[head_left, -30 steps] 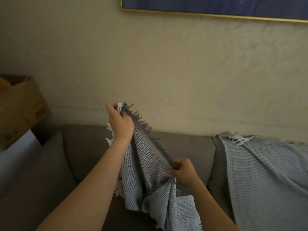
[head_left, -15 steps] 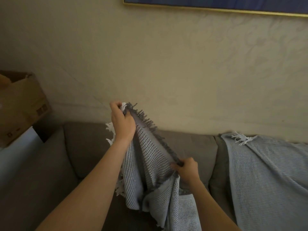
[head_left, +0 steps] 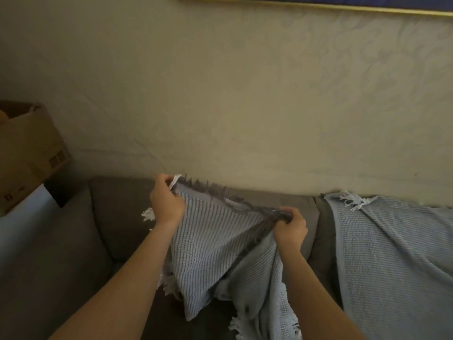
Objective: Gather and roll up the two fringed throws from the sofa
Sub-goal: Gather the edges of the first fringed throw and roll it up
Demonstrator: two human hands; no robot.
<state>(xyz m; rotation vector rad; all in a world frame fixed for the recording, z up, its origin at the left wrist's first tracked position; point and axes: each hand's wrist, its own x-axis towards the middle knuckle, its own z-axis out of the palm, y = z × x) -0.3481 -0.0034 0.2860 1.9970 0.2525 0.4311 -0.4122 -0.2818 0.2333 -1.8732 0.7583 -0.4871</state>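
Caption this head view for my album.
Left hand and right hand hold a striped blue throw by its dark fringe above a grey fabric sofa; a pale blue fringed throw drapes its backrest.

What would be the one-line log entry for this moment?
left hand: grips fringed edge of striped throw | right hand: grips same edge | second throw: draped on sofa | stage: first throw lifted, not rolled

Fringed woven throws: 2, namely one grey-and-blue striped throw [head_left: 215, 231] and one pale blue waffle-weave throw [head_left: 392, 253]. Bare hands: 2, namely left hand [head_left: 166, 204] and right hand [head_left: 290, 229]. Grey fabric sofa [head_left: 117, 217]: 1. Brown cardboard box [head_left: 27, 153]: 1. Gold-framed blue picture [head_left: 318, 3]: 1.
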